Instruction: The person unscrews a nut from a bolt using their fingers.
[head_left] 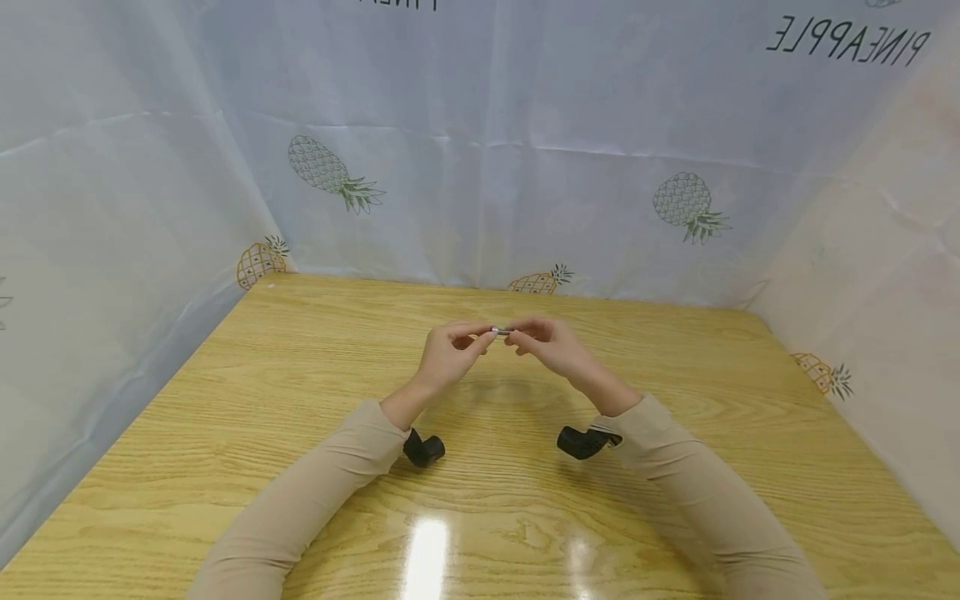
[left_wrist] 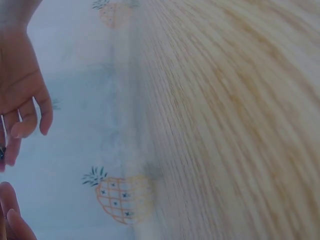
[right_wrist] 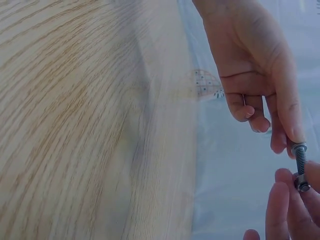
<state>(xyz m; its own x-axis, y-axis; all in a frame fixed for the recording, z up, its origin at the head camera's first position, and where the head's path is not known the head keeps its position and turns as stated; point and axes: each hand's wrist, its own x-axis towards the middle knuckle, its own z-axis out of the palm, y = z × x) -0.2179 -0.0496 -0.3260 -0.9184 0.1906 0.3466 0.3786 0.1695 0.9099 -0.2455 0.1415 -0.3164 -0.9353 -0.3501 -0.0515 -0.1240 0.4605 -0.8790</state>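
Over wood-grain table (head_left: 315,367), threaded bolt (right_wrist: 301,161) is held midair. One end is pinched by left hand (head_left: 446,354), other by right hand (head_left: 557,347).

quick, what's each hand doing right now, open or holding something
Left hand: closed, pinching one end of a threaded metal bolt.
Right hand: closed, pinching the other end of the same bolt.

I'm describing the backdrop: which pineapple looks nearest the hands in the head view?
The orange pineapple midway along the table's back edge, above the left hand and right hand. Other orange ones sit at the sides; both whole grey ones sit higher.
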